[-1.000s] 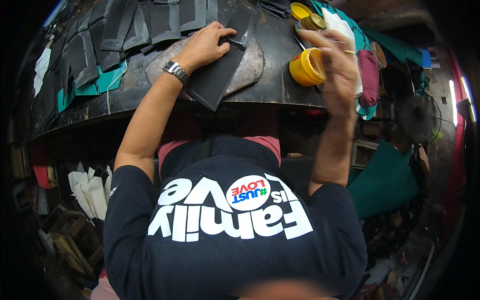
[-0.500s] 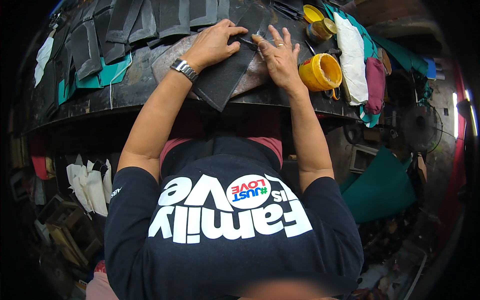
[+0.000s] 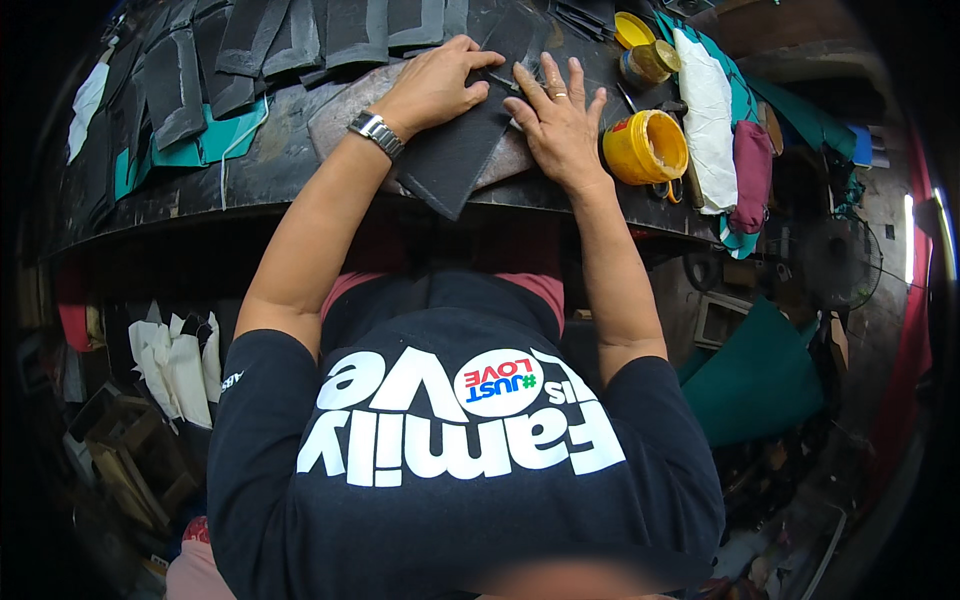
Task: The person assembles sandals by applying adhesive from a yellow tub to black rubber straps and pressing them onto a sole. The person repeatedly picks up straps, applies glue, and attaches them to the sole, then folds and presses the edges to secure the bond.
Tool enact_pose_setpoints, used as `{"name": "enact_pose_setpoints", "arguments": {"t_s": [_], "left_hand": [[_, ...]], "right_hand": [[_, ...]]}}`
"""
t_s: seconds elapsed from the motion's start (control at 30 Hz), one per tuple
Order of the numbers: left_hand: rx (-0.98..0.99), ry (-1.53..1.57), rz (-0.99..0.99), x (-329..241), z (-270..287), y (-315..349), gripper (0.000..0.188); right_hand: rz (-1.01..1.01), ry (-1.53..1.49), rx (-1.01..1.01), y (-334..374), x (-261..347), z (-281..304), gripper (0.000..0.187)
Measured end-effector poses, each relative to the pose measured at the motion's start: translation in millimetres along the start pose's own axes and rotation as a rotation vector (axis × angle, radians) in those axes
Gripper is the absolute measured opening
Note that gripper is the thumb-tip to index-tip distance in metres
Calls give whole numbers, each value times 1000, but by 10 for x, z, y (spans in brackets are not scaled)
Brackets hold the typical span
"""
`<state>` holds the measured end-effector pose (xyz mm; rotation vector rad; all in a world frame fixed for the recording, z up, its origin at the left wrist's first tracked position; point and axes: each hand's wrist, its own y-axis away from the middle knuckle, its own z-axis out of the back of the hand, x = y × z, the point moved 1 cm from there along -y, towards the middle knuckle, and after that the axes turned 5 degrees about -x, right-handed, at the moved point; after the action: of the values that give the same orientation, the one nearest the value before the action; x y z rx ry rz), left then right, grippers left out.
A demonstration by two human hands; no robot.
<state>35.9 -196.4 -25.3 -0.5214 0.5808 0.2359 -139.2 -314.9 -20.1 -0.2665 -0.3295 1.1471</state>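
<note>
A black textured strip of sheet material (image 3: pixel 455 165) lies slantwise over a brownish slab (image 3: pixel 335 125), its near corner hanging past the table's front edge. My left hand (image 3: pixel 440 88), with a metal watch at the wrist, rests on the strip's left side; its index finger and thumb are stretched out and apart. Along the right side of the strip is my right hand (image 3: pixel 562 125), a ring on one finger. Its fingers are spread, the index fingertip and thumb touching the strip. Between the two hands a seam or fold crosses the black material, partly covered by the fingers.
Several black panels with greyish borders (image 3: pixel 355 35) cover the far left, near teal pieces (image 3: pixel 215 140). Right of my right hand stand an open yellow tub (image 3: pixel 625 150) and a jar (image 3: pixel 645 65). White (image 3: pixel 705 120) and maroon (image 3: pixel 752 175) rolled bundles lie at the right.
My right fingers have spread and shifted: the thumb is now lower and the index finger reaches forward on the strip. My left hand stays in nearly the same place.
</note>
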Motion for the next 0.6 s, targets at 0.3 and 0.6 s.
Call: {"name": "enact_pose_setpoints", "arguments": {"t_s": [0.3,0.6], "left_hand": [[9,-38,11,-1,-13,-11,45],[4,-41,-10,20,-21,-18,46]], "right_hand": [[-30,-98,145,5,-212,-65,53],[125,-13,85,292,26,49,50]]}}
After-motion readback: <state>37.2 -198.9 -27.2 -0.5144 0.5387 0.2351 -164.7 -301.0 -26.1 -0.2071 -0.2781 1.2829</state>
